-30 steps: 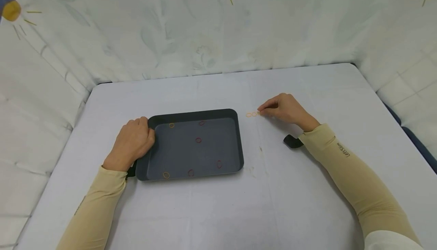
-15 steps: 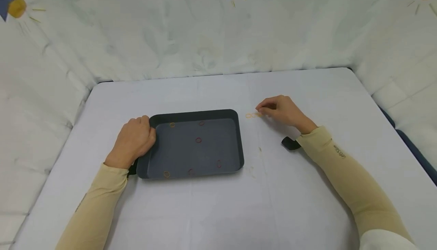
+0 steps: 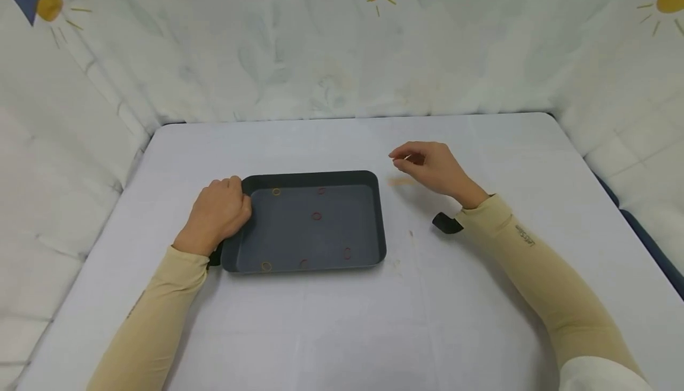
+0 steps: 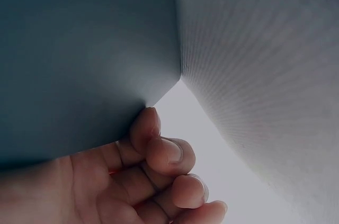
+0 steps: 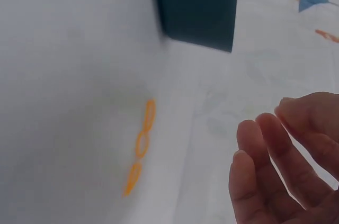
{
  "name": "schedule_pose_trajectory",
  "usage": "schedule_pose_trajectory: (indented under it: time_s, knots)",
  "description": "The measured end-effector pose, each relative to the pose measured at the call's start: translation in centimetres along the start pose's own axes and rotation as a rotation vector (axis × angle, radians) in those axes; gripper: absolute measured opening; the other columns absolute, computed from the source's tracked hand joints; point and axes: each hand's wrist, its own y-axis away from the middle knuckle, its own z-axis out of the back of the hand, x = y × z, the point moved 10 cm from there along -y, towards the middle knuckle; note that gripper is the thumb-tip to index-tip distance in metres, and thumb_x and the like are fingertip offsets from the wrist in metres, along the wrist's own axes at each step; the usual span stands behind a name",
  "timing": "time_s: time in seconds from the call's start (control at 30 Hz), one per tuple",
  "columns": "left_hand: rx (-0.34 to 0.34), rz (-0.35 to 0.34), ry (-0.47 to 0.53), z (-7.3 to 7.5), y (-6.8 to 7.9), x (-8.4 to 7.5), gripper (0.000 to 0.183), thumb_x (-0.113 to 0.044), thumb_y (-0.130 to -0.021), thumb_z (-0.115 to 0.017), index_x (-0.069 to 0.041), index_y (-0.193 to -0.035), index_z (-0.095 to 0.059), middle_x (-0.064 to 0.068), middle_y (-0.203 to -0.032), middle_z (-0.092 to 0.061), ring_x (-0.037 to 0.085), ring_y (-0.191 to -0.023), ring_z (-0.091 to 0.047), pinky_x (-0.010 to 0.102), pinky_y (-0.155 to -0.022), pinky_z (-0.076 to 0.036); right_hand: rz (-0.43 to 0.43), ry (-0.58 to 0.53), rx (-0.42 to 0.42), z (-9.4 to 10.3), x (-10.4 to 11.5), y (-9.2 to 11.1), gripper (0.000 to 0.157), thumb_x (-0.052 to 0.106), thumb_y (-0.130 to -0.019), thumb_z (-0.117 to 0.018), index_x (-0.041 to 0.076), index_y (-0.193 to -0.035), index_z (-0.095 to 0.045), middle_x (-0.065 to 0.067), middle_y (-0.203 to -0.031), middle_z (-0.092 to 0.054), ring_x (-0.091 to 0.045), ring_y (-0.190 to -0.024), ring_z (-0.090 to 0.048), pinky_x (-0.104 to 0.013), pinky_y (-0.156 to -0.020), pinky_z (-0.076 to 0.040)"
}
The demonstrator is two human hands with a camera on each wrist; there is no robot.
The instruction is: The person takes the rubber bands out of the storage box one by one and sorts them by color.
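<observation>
My left hand (image 3: 216,213) grips the left wall of a dark grey rectangular tray (image 3: 299,237); in the left wrist view its curled fingers (image 4: 170,152) come round under the tray's edge. Several small red bands (image 3: 317,212) and yellow bands (image 3: 266,270) lie spread over the tray floor. Right of the tray, an orange row of small bands (image 5: 132,176) lies on the white tablecloth. My right hand (image 3: 430,168) hovers just above that row, its thumb and loosely bent fingers slightly apart. No band shows between them in the right wrist view.
A white cloth covers the table (image 3: 331,326). A quilted, patterned white curtain (image 3: 267,53) stands behind and at both sides. Black devices show at both wrists, the right one (image 3: 446,223) beside the sleeve cuff. Faint brownish marks (image 3: 397,267) dot the cloth right of the tray.
My right hand has risen off the orange bands, and its thumb and fingers have parted. The left hand keeps hold of the tray. The head view has shifted slightly.
</observation>
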Motion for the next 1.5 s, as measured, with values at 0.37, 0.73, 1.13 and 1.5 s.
schedule_pose_trajectory:
  time_s: [0.37,0.73,1.13,1.5]
  knots:
    - [0.027,0.016,-0.007,-0.3,0.0,0.3,0.020,-0.008,-0.093,-0.041,0.000,-0.075,-0.046,0.017,-0.067,-0.050,0.034,-0.060,-0.050,0.046,-0.055,-0.041,0.118,-0.040,0.033,-1.5,5.4,-0.9,0.021,0.024,-0.099,-0.068,0.019,-0.118,-0.075,0.000,-0.110,-0.077,-0.014,-0.103,-0.070,-0.034,-0.090,-0.056]
    - [0.049,0.023,-0.008,-0.5,-0.1,0.4,0.021,-0.008,-0.094,-0.040,0.000,-0.077,-0.048,0.018,-0.068,-0.052,0.033,-0.060,-0.052,0.047,-0.056,-0.044,0.218,-0.094,0.070,-3.6,9.6,-1.9,0.021,0.023,-0.097,-0.070,0.020,-0.117,-0.075,0.004,-0.105,-0.077,-0.010,-0.096,-0.068,-0.035,-0.089,-0.057]
    - [0.043,0.024,-0.008,-0.5,-0.1,0.2,0.020,-0.008,-0.094,-0.041,0.001,-0.078,-0.048,0.018,-0.069,-0.052,0.033,-0.060,-0.052,0.046,-0.056,-0.045,0.331,-0.135,0.153,-7.7,13.4,-2.2,0.022,0.018,-0.096,-0.072,0.017,-0.118,-0.075,0.003,-0.104,-0.076,-0.008,-0.090,-0.067,-0.032,-0.083,-0.056]
    - [0.045,0.021,-0.017,-0.2,0.1,0.0,0.019,-0.008,-0.094,-0.041,0.001,-0.079,-0.048,0.019,-0.070,-0.053,0.036,-0.061,-0.053,0.048,-0.058,-0.045,0.402,-0.174,0.274,-11.4,16.0,-2.0,0.026,0.019,-0.095,-0.074,0.014,-0.120,-0.074,-0.004,-0.112,-0.076,-0.008,-0.094,-0.068,-0.027,-0.081,-0.056]
